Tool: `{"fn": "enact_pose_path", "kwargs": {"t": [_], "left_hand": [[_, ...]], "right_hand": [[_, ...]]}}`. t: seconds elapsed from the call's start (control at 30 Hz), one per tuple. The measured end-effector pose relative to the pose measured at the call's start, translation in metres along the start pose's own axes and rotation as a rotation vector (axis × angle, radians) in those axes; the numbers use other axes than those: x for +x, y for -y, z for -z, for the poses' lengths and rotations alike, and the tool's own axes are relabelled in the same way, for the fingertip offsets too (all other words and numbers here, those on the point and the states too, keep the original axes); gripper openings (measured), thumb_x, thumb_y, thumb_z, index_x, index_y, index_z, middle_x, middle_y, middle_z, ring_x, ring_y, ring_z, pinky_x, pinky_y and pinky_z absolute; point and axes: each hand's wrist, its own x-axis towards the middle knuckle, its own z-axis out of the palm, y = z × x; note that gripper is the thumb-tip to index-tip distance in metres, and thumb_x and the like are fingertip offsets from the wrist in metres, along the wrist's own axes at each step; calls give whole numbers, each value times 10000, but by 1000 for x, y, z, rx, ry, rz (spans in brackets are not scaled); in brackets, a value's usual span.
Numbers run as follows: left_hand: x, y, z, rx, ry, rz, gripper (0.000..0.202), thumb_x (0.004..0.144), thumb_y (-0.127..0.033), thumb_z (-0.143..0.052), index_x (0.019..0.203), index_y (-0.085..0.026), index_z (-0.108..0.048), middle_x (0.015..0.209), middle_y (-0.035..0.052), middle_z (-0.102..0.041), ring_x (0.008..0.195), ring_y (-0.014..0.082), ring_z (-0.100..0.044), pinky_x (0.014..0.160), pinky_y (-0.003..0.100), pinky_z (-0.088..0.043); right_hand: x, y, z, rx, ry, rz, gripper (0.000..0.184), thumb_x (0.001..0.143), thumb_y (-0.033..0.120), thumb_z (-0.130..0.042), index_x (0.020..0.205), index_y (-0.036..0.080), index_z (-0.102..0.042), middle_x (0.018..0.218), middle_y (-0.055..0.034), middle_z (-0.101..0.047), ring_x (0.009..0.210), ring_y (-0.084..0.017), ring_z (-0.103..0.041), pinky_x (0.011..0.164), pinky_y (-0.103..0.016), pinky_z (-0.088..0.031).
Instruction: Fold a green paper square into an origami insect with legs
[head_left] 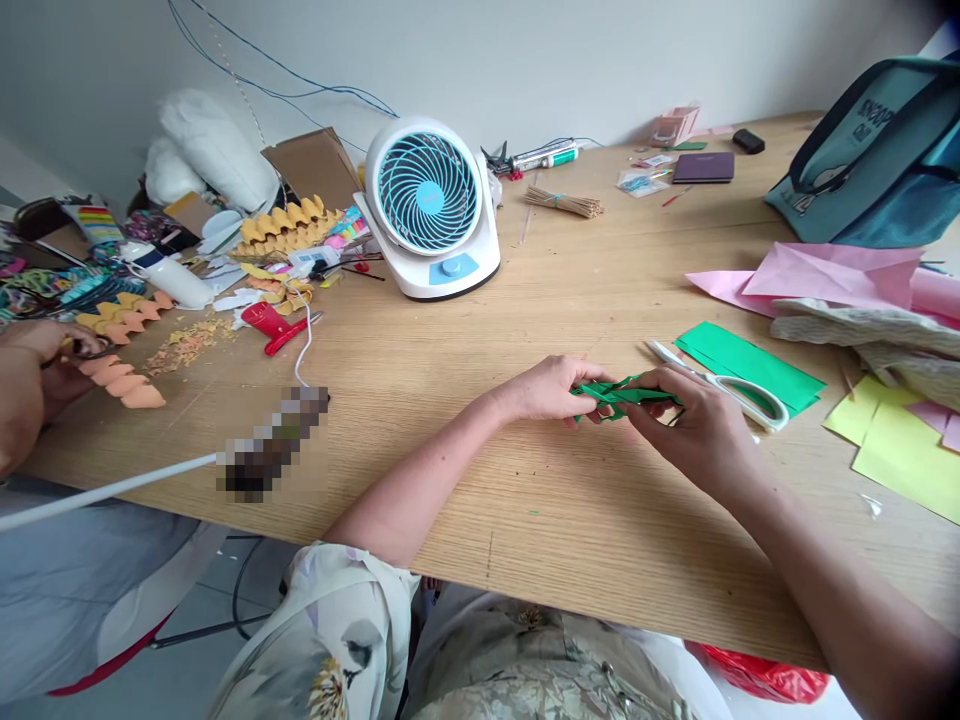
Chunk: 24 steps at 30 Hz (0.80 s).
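Note:
My left hand [547, 390] and my right hand [694, 425] both pinch a folded strip of green paper [619, 395] just above the wooden table [525, 500]. The left fingers grip its left end, the right fingers close over its right end. White-handled scissors [739, 392] lie right behind my right hand, partly on a flat green sheet [750, 362].
A white and blue desk fan [431, 205] stands at the back. Yellow sheets [896, 445], pink paper [825, 275] and a teal bag [877, 160] sit at the right. Another person's hand [34, 365] works orange foam shapes [124, 380] at the left, amid craft clutter and red pliers [274, 325].

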Motion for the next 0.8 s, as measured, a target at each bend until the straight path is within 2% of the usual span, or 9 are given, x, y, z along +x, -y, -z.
{"fn": "enact_pose_path", "kwargs": {"t": [0.27, 0.5, 0.8], "left_hand": [[2, 6, -1, 9, 23, -53, 447, 800, -53, -496, 1216, -149, -627, 1035, 101, -741, 913, 165, -714, 589, 197, -549], [0, 5, -1, 96, 26, -107, 417, 809, -84, -492, 1195, -170, -623, 982, 60, -722, 856, 130, -692, 580, 172, -531], [0, 4, 0, 107, 48, -109, 419, 823, -70, -468, 1212, -152, -601, 1005, 72, -714, 873, 137, -685, 570, 169, -531]], "right_hand": [[1, 2, 0, -18, 10, -22, 17, 837, 226, -645, 849, 215, -647, 713, -16, -652, 563, -144, -587, 505, -262, -423], [1, 4, 0, 1, 27, -36, 32, 841, 233, -648, 831, 203, -653, 741, -16, -652, 588, -137, -589, 541, -260, -446], [1, 3, 1, 16, 32, -38, 9, 842, 213, -650, 840, 207, -656, 761, -26, -662, 623, -153, -620, 545, -262, -471]]}}
